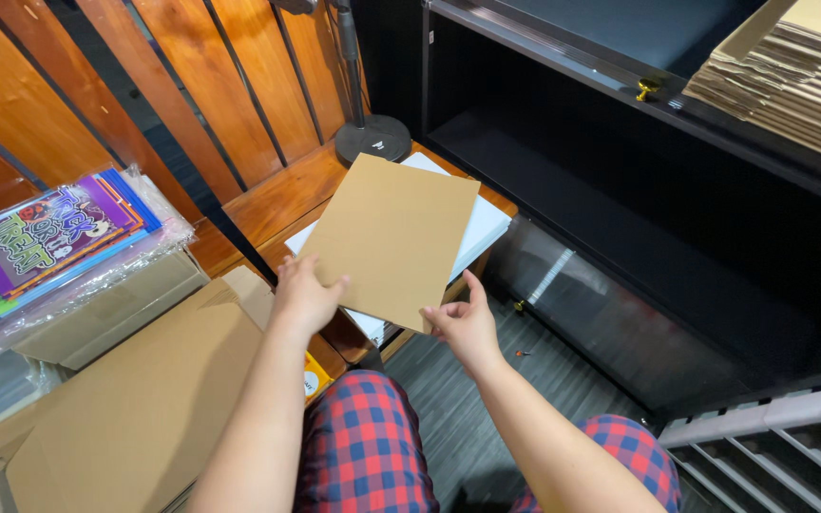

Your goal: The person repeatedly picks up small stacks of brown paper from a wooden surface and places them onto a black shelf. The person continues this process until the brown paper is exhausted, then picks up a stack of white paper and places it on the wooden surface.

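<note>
From the head camera, looking down: both hands are on a flat brown cardboard sheet (391,237), held tilted just above a white stack of sheets (482,228) that lies on a low wooden bench (282,195). The left hand (304,296) grips the sheet's near left corner, fingers curled over the edge and thumb on top. The right hand (465,325) pinches the near right corner, thumb pointing up along the cardboard's edge. Below the arms, red and blue plaid trousers (363,446) fill the bottom of the view. To the left lies a big flattened cardboard box (135,399), and beyond it a clear plastic-wrapped bundle of colourful booklets (49,242) resting on a carton. A round black stand base (372,138) sits at the far end of the bench, its pole rising out of view. On the right a black cabinet (639,218) stands open and dark inside, and on its top, in the upper right corner, a pile of folded cardboard (791,90) is stacked, with a small brass knob (647,89) just beside it.
</note>
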